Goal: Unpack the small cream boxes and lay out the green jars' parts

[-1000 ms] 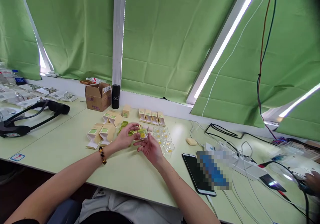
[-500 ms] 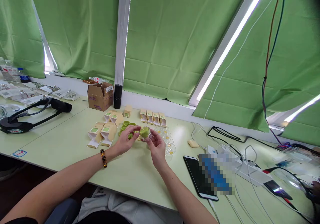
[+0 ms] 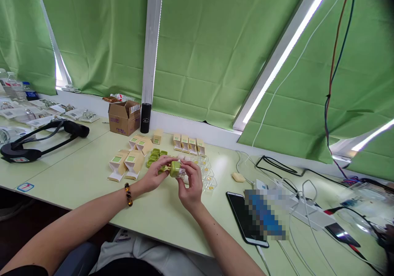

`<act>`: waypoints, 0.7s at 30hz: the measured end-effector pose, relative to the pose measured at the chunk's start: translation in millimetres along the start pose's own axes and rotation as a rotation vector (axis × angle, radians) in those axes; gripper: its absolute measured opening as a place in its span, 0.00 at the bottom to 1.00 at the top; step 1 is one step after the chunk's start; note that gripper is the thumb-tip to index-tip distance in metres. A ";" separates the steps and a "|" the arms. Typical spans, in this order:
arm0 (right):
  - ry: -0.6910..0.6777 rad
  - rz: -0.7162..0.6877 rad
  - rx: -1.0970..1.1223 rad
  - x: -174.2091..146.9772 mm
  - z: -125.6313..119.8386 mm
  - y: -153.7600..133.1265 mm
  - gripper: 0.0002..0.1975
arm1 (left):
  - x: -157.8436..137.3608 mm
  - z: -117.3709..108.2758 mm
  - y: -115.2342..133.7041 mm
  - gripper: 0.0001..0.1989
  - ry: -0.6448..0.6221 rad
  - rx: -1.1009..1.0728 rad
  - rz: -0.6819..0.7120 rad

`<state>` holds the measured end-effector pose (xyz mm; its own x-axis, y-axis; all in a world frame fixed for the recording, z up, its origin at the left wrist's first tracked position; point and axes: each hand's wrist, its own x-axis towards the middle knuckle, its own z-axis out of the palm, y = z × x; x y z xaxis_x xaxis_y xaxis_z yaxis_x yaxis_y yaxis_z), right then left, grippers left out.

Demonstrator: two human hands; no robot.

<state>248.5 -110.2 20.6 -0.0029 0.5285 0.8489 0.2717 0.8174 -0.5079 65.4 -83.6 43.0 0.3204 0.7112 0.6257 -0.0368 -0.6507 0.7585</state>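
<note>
A small green container with a clear part (image 3: 175, 169) is held between my two hands just above the table. My left hand (image 3: 155, 175) has its fingertips on the green side. My right hand (image 3: 191, 183) grips the clear end between thumb and fingers. Thin pale pieces show near my left fingertips, too small to name. Behind my left hand stand several green containers (image 3: 153, 157) in rows, partly hidden. Several clear plastic pieces with yellow spots (image 3: 209, 181) lie to the right of my right hand.
Open cardboard packs (image 3: 134, 164) stand at left, with a row of similar ones (image 3: 188, 144) behind. Farther back are a brown carton (image 3: 123, 120) and a black cylinder (image 3: 145, 118). A phone (image 3: 243, 216) and white cables lie right; a black headset (image 3: 46, 138) lies left.
The green container has turned in my hands so its green side faces left and its clear end right. My left fingers have moved over its top.
</note>
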 end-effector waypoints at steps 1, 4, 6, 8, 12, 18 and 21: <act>-0.005 0.036 0.054 0.7 0.7 -1.1 0.20 | -0.3 -0.3 1.7 0.21 0.012 0.044 0.037; 0.006 0.188 0.250 3.3 2.1 -3.2 0.19 | -0.8 -2.0 7.6 0.22 0.056 0.189 0.159; 0.002 0.308 0.385 5.2 1.9 -2.3 0.21 | -0.7 -3.4 10.5 0.20 0.065 0.274 0.204; -0.020 0.412 0.496 7.0 0.9 0.8 0.24 | -0.1 -4.7 10.9 0.18 0.073 0.317 0.209; -0.072 0.568 0.688 9.2 0.5 9.0 0.26 | 3.7 -6.0 3.6 0.15 0.111 0.328 0.192; -0.103 0.719 0.859 7.7 6.1 15.4 0.22 | 12.4 -6.2 -11.5 0.12 0.188 0.220 0.037; -0.117 0.775 0.878 7.4 7.3 17.2 0.20 | 12.6 -2.7 -15.2 0.15 0.162 0.051 -0.085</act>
<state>246.1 -90.5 17.1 -0.2286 0.9342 0.2738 -0.5165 0.1220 -0.8476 67.5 -64.0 39.8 0.1639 0.7951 0.5840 0.0329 -0.5961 0.8023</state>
